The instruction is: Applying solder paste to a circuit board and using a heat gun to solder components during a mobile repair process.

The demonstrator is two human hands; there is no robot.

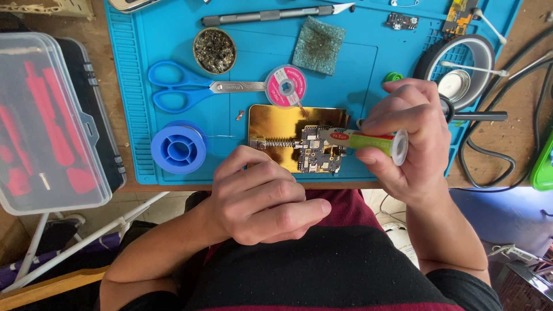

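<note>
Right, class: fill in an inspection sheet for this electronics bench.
Surface: blue mat on a wooden bench.
Job's things: circuit board clamped on gold holder plate; green syringe tip over the board.
Clutter: blue scissors, blue spool, pink reel, knife, sponge, round tin.
Hands: left hand fisted by the holder; right hand grips syringe.
Cables: black leads at right.
Surroundings: clear case at left.

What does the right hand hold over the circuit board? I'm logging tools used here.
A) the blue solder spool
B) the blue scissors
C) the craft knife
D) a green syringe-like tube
D: the right hand grips a green syringe-like tube, its tip over the circuit board.
</note>
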